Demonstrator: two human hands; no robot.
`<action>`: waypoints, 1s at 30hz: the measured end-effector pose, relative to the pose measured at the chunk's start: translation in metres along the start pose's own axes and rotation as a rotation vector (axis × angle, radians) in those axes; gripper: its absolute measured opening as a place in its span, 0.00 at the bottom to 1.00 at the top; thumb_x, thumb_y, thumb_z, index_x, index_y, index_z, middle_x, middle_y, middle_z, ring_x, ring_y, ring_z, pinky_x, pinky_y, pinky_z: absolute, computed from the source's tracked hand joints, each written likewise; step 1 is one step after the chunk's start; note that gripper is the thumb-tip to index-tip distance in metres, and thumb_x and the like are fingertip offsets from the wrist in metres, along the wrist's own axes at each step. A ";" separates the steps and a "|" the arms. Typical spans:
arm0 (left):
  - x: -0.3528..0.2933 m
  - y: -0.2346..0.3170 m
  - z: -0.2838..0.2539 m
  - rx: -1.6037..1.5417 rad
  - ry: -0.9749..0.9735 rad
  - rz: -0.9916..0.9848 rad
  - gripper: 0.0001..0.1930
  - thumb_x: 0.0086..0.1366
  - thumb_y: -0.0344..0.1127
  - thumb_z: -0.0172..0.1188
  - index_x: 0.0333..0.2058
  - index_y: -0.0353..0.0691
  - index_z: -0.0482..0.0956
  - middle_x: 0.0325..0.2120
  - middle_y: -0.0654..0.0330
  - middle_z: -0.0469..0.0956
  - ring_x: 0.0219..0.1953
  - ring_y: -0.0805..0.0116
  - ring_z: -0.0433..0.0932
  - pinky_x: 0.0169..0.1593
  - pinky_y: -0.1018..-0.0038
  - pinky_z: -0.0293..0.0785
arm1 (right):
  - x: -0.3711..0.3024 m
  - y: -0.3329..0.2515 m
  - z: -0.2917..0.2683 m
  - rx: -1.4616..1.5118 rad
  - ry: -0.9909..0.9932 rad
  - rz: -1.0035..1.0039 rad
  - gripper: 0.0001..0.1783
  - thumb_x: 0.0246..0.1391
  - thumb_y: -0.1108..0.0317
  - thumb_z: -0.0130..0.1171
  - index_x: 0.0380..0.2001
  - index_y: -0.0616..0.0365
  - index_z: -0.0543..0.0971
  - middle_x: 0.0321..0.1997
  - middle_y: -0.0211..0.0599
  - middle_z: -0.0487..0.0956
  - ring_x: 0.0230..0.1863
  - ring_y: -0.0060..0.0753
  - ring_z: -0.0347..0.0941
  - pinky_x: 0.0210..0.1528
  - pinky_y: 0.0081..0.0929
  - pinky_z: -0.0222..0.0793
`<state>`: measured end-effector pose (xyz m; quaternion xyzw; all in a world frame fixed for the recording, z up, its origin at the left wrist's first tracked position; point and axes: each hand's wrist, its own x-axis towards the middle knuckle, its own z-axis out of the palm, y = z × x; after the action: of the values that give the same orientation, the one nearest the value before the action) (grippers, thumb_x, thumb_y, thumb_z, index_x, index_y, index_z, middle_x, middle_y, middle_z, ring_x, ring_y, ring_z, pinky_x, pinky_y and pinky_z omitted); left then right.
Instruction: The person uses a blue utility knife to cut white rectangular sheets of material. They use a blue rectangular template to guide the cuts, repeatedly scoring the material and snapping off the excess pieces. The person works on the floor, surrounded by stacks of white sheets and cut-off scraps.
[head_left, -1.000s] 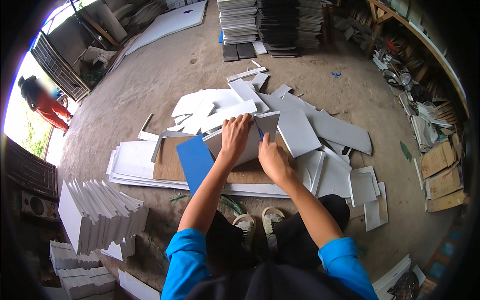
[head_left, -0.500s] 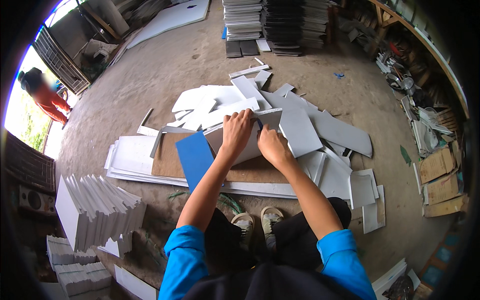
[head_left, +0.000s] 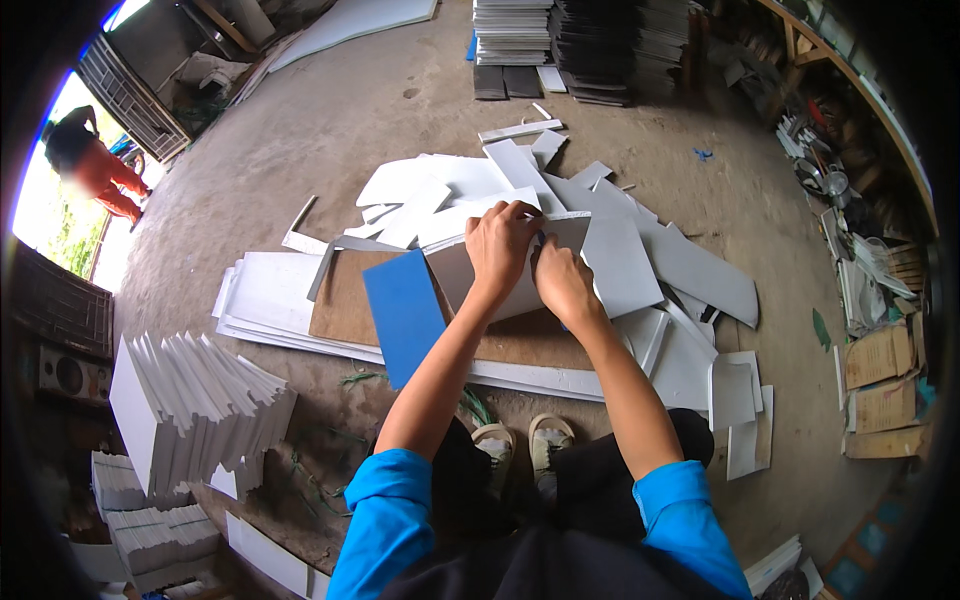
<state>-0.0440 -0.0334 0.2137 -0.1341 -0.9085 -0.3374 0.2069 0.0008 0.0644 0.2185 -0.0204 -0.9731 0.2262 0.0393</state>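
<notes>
A pale foam board (head_left: 462, 268) stands tilted on edge above a brown board (head_left: 350, 290). My left hand (head_left: 500, 245) is closed over its top edge, with the fingers bent over the far side. Close beside it, my right hand (head_left: 566, 275) is closed round a slim blue tool (head_left: 541, 239) held against the board's edge. Most of that tool is hidden in the fist, so its kind does not show. A flat blue sheet (head_left: 402, 310) lies to the left of my left forearm, over the brown board's front edge.
White offcuts (head_left: 420, 180) lie heaped beyond the brown board. Stacked white panels (head_left: 190, 410) stand at the near left. Tall board stacks (head_left: 512, 40) rise at the back. Cardboard pieces (head_left: 880, 360) line the right side. A person (head_left: 90, 165) is by the gate at the far left.
The view has shifted slightly, moving the scene a little to the right. Both hands stay at the board's top edge, now closer together. The person by the gate has bent over more.
</notes>
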 end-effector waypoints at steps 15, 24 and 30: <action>0.000 -0.003 0.000 0.054 -0.078 0.070 0.11 0.53 0.43 0.57 0.32 0.47 0.79 0.27 0.63 0.76 0.31 0.66 0.74 0.40 0.69 0.59 | 0.005 0.011 0.004 0.046 -0.097 0.010 0.11 0.52 0.69 0.43 0.34 0.66 0.69 0.29 0.55 0.77 0.34 0.52 0.75 0.36 0.40 0.72; 0.003 -0.009 0.002 0.184 -0.069 0.151 0.13 0.54 0.44 0.57 0.33 0.43 0.76 0.30 0.59 0.76 0.31 0.61 0.75 0.38 0.67 0.60 | -0.002 0.013 0.014 0.067 -0.141 0.052 0.12 0.52 0.68 0.43 0.35 0.65 0.69 0.30 0.56 0.76 0.36 0.52 0.75 0.38 0.41 0.71; 0.013 -0.018 0.004 0.176 -0.157 0.191 0.14 0.56 0.43 0.55 0.31 0.37 0.73 0.31 0.54 0.75 0.30 0.54 0.76 0.31 0.62 0.70 | 0.003 0.016 0.019 0.018 -0.177 0.023 0.13 0.53 0.66 0.42 0.36 0.66 0.68 0.30 0.57 0.76 0.36 0.55 0.74 0.37 0.41 0.72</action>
<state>-0.0629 -0.0424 0.2071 -0.2270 -0.9311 -0.2237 0.1775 -0.0033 0.0709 0.1943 -0.0114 -0.9704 0.2363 -0.0492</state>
